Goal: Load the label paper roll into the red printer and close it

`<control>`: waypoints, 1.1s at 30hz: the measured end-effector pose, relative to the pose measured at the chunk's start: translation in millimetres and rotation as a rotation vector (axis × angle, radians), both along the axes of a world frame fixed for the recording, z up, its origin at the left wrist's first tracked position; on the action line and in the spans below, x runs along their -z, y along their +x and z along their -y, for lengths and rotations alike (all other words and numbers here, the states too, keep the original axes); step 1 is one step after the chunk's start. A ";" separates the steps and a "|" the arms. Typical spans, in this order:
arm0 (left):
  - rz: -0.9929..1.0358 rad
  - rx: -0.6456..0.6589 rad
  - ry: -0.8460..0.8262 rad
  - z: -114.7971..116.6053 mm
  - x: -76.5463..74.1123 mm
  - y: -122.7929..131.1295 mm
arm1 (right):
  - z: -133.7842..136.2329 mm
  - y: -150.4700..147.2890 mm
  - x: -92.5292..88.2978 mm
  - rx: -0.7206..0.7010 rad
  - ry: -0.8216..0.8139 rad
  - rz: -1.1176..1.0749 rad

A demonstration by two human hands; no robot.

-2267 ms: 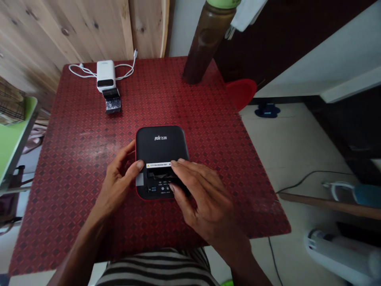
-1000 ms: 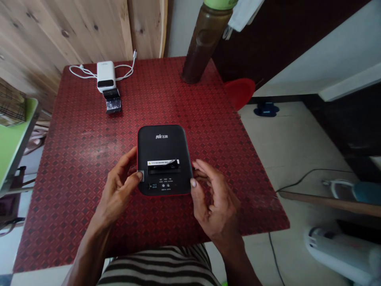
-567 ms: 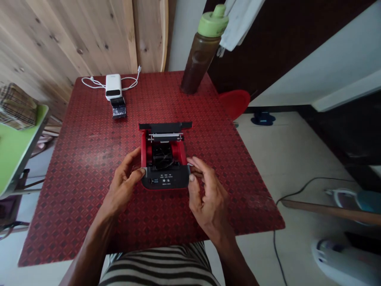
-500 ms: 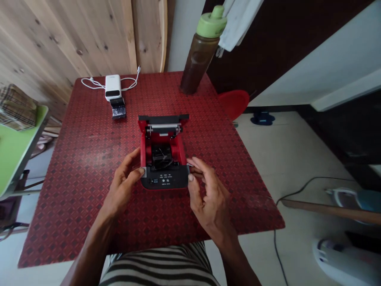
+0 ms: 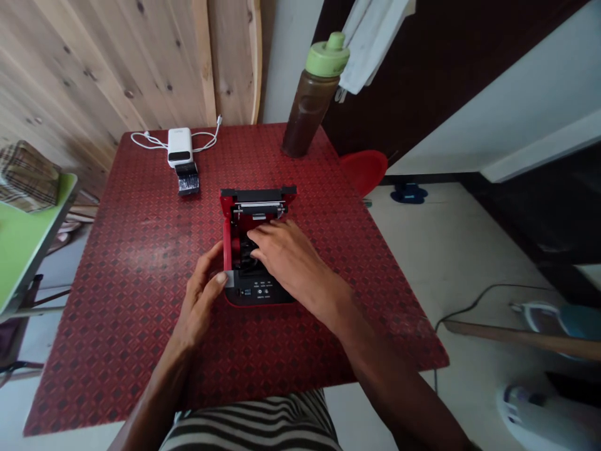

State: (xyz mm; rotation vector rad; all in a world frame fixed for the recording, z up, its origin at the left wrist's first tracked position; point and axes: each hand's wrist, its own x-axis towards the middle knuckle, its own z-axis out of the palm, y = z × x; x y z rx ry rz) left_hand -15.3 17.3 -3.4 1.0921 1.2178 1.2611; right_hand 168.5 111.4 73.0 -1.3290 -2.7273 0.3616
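A small red and black thermal printer (image 5: pixel 260 293) sits on the table with its lid (image 5: pixel 258 195) raised, showing the roller. My left hand (image 5: pixel 201 294) grips the printer's left side, thumb on the grey tab at the front corner and fingers along the outer wall. Inside the compartment lies a black plastic-wrapped bundle (image 5: pixel 246 257), mostly covered now. My right hand (image 5: pixel 291 260) reaches over the printer's right side into the compartment, thumb and fingers closed around the bundle; the fingertips are partly hidden.
A white power bank (image 5: pixel 179 143) with a white cable and a piece of black wrapping (image 5: pixel 188 184) lie at the back left of the red patterned table (image 5: pixel 154 250). A brown bottle (image 5: pixel 310 106) with a green lid stands at the back. A red stool (image 5: pixel 366 170) is beyond the right edge.
My right hand has left the printer's right side and moved up and left into the open compartment, onto the black bundle. My left hand keeps its place on the printer.
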 end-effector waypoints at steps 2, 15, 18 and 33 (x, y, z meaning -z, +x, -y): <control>0.012 0.003 0.000 0.2 -0.7 1.0 | -5.7 -8.6 2.3 -0.013 -0.006 0.023; -0.022 -0.014 -0.083 -2.7 -15.4 2.8 | 0.5 -7.5 -11.4 0.026 -0.006 0.066; -0.056 -0.041 -0.092 -4.2 -18.6 3.2 | 14.6 0.9 -10.4 0.054 0.129 -0.064; -0.036 -0.066 -0.137 -0.2 -13.6 4.5 | -41.7 100.0 59.1 0.768 0.208 -0.988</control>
